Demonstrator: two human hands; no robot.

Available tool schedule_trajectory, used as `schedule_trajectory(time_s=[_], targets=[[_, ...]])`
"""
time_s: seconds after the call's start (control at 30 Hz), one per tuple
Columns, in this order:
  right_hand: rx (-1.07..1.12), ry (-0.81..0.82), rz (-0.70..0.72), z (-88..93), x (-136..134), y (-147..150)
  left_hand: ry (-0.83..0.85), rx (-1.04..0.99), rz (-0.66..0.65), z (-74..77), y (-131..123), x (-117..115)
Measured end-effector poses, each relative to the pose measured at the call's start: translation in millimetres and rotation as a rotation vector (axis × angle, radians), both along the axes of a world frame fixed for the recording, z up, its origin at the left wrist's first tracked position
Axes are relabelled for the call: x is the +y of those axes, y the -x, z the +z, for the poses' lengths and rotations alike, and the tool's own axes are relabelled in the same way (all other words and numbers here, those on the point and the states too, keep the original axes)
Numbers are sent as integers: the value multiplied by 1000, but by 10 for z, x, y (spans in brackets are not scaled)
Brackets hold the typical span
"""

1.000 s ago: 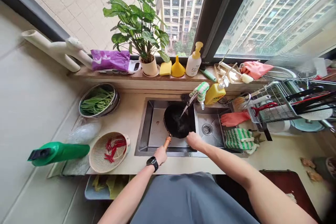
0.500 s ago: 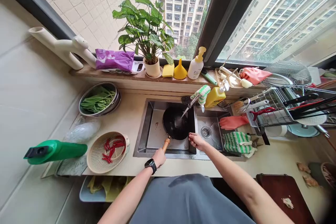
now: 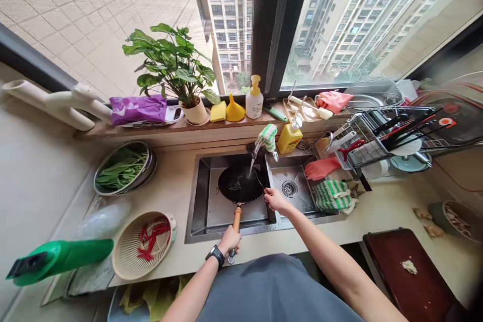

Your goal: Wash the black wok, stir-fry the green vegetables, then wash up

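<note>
Black pan [image 3: 241, 184] under a running tap [image 3: 256, 148] at the sink [image 3: 202, 201]

Item: the pan, in the left basin at lower centre, its wooden handle [image 3: 236, 220] reaching toward the viewer over the front rim. The left hand [image 3: 230, 240] is clamped around the handle, fingers closed, with a watch [image 3: 215, 255] on the wrist. The right hand [image 3: 275, 200] sits just beside the pan's right edge, fingers bunched; whether they touch it or hold anything, cannot tell. Water [image 3: 251, 165] falls from the tap into the pan.

Risks, as judged: a wet handle could slip from the left hand and drop the pan onto the basin floor; water striking the curved pan could splash onto the counter [image 3: 188, 256].

Edges and room: the basin divider lies just right of the pan, with the drain [image 3: 289, 188] beyond it. There is open basin floor to the pan's left and front. Nearby: chili basket [image 3: 142, 246] at lower left, bowl of greens [image 3: 124, 168] at left, yellow bottle [image 3: 290, 138] behind the basin, pink glove [image 3: 322, 167] and striped cloth [image 3: 334, 196] at right — all outside the basin.
</note>
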State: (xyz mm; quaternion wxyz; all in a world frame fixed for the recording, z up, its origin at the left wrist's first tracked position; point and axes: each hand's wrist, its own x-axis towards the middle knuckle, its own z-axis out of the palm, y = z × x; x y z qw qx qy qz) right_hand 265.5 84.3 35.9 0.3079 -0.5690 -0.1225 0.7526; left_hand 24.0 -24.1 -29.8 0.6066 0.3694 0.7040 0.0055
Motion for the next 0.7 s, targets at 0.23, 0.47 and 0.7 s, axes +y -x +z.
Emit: schedule_trajectory(time_s=[0.23, 0.47, 0.7], targets=[[315, 203, -136, 177, -82, -311, -6, -24, 162, -41, -266, -228], [502, 336, -207, 264, -160, -244, -53, -20, 145, -25, -181, -324], [571, 384, -229, 317, -181, -117, -83, 3, 157, -34, -112, -389]])
